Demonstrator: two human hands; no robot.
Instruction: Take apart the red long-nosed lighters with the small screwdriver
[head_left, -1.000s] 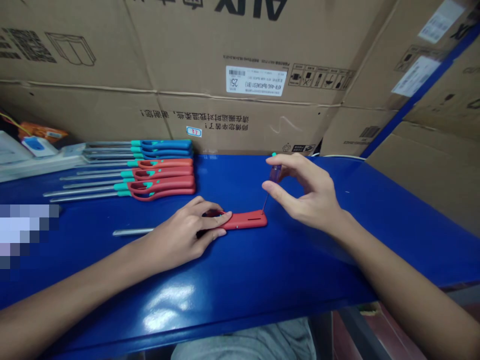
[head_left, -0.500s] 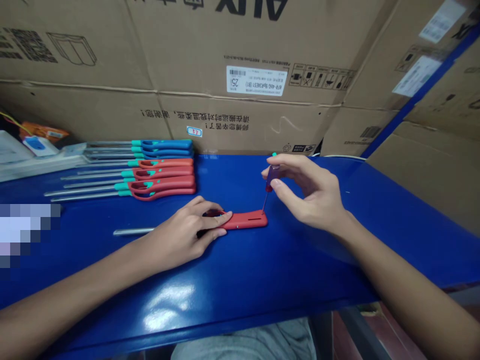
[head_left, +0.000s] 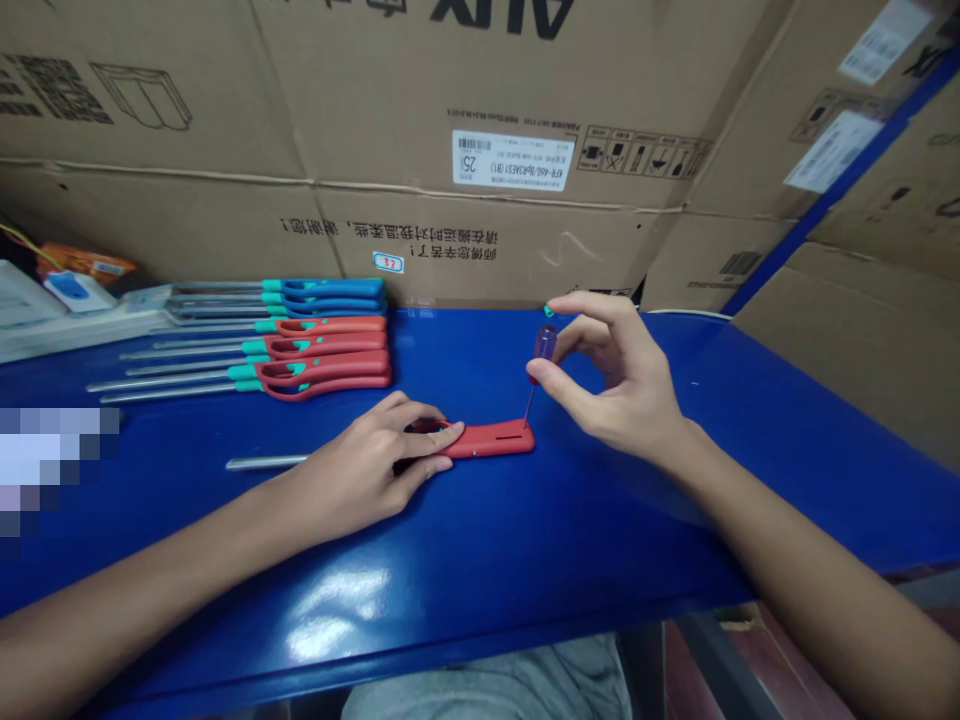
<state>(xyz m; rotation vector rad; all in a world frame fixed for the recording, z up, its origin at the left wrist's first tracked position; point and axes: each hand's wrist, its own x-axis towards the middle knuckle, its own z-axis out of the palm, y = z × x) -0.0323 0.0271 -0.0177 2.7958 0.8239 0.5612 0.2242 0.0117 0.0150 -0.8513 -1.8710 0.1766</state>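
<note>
Big brown cardboard panels with upside-down print wall off the far side of my glossy blue tabletop, and that's my whole workspace. Middle of the table, a bit left of centre, I've got a long red plastic lighter lying flat. Its long axis runs left to right, roughly along the table, with the thin silver metal tube pointing left, its tip a hair nearer to me, and the slotted butt end pointing right.

Left hand is clamped over the trigger-loop end, thumb on the near side, fingers on top. Right hand grips a small screwdriver with a see-through purple handle between thumb and curled fingers, index finger lifted off it. The shaft stands steep, tip down at the far right corner of the red handle, top leaning slightly right. Small teal bit by my index fingertip; can't tell if they're touching.

Far left, a row of blue- and red-handled lighters with teal parts lies side by side, tubes all pointing left too.
</note>
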